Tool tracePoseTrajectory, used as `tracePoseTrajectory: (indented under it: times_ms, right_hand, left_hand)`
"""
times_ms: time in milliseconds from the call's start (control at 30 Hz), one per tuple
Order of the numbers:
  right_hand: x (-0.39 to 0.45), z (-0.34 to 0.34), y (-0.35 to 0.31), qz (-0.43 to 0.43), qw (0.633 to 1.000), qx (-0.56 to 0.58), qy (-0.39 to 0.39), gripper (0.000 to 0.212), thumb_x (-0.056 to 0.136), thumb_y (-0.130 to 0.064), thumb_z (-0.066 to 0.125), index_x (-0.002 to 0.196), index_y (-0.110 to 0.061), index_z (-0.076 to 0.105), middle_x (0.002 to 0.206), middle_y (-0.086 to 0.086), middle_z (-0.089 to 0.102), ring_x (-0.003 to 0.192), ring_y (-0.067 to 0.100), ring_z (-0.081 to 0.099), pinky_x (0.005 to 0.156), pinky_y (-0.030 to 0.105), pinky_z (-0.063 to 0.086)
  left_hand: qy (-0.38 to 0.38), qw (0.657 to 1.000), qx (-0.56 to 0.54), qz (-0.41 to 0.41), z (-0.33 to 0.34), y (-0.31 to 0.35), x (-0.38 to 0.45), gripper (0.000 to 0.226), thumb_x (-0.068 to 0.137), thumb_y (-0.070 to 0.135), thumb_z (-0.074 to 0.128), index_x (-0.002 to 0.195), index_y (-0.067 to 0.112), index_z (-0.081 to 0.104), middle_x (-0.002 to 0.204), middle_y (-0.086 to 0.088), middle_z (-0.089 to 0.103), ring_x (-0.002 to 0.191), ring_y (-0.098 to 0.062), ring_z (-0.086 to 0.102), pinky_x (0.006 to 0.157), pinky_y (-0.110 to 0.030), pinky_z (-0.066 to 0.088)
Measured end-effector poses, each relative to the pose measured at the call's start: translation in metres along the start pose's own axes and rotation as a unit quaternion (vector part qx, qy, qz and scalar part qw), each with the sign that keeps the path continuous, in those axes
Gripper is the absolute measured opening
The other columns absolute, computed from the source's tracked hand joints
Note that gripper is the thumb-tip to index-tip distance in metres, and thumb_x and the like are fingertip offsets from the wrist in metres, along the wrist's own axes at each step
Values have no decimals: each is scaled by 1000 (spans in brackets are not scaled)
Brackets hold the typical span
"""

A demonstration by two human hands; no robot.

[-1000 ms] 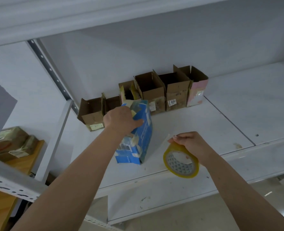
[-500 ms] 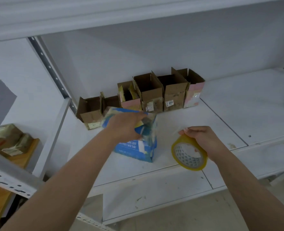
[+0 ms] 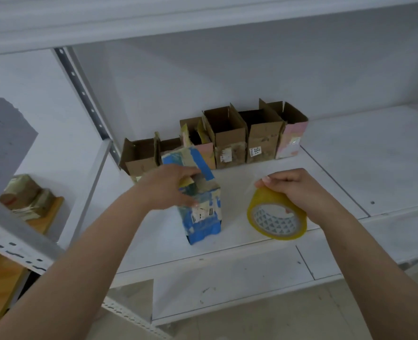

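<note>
**A:** Where is the box [image 3: 199, 200] right now?

**B:** On the white shelf [image 3: 350, 173], near its front edge, standing on end. Its long axis runs up and down and leans a little toward the far side. The labelled narrow face is toward us and the open top is up.

**A:** What holds it?

**B:** The left grip [image 3: 166, 187] clasps its upper left, with fingers laid across the top flap and the thumb down the near face. The right grip [image 3: 298, 190] is curled over the rim of the tape roll [image 3: 275, 219]. The roll hangs just right of the box, apart from it, with its hole facing us.

**A:** So which way must the tape go?

**B:** Left and a bit far, to the box's top. I judge that closing the flaps is the step in hand. The top sits about level with the right grip, so the travel is mostly sideways. A faint clear strip may lead off the roll toward the far left, but I cannot tell for sure.

**A:** Anything changed?

**B:** Half a second ago the box lay with its long side across the shelf, under the left grip. Now it is turned on end. The roll stays right of it in the same hold. The row of cartons [image 3: 227, 141] at the far wall is unmoved.
</note>
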State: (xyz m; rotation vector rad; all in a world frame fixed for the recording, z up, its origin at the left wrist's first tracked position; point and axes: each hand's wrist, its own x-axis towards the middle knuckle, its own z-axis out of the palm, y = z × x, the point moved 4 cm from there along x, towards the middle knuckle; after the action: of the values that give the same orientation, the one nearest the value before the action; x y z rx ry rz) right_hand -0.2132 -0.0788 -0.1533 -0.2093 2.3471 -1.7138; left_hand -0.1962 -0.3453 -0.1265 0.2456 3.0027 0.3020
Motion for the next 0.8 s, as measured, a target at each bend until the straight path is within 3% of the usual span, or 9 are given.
tracePoseTrajectory:
  times_ms: [100,200,267,367,467,567,633,733,800]
  right_hand:
    - [-3,9,-19,-36,999,-17,-34,17,91,-37,63,82,-41,78,85,-12,75,76,5,71,63,16,51]
    - [-5,16,-37,-72,996,-23,-52,17,90,-39,63,82,-45,77,86,-14,75,78,4,71,66,17,51]
    - [-6,18,-45,-92,994,-23,-56,18,89,-39,63,80,-48,76,86,-15,75,79,4,71,71,21,52]
    - [-9,22,-52,-115,991,-31,-62,20,89,-37,63,79,-50,75,88,-16,75,83,4,71,79,26,54]
    - [-9,26,-56,-127,989,-61,-48,20,89,-38,64,74,-48,75,79,-15,74,73,3,70,69,22,50]
    - [-8,32,-58,-119,989,-62,-61,21,89,-39,63,72,-43,75,74,-9,74,68,8,71,64,22,50]
    - [-9,38,-57,-100,988,-52,-106,12,79,-53,65,82,-47,75,80,-9,75,75,8,72,67,23,54]
    - [-3,39,-51,-71,986,-18,-148,66,52,-66,70,112,-40,68,92,-4,75,86,14,72,79,30,57]
    - [3,35,-49,-57,986,8,-155,69,51,-65,73,111,-32,70,96,-3,75,91,18,72,84,35,55]
  left_hand:
    - [140,983,-116,16,-19,3,-4,25,93,37,60,116,29,60,101,10,68,84,-9,62,77,-30,51]
    - [159,947,-279,13,-13,29,-7,22,101,36,44,117,26,56,79,14,73,57,4,60,56,-15,47]
    - [187,910,-371,-11,-8,43,-10,28,98,45,48,111,23,60,75,15,72,60,9,59,55,-10,42]
    - [148,859,-489,-41,-4,57,-19,70,63,85,50,94,25,69,76,14,72,56,9,59,55,-15,40]
    - [88,881,-464,-35,1,66,-20,72,51,88,58,81,24,71,73,11,73,60,5,64,58,-19,45]
    - [120,881,-457,-27,1,64,-17,39,70,54,76,73,16,70,69,4,72,72,-10,70,68,-25,56]
    - [146,873,-465,-9,-1,57,-20,24,80,33,77,67,16,67,60,6,68,62,-5,67,62,-15,53]
    - [191,884,-427,-19,-3,40,-29,27,85,30,72,65,15,64,57,10,65,55,3,61,52,-7,46]
    - [224,882,-412,-55,-1,23,-38,29,86,33,71,64,17,61,59,8,65,54,3,59,49,-7,44]
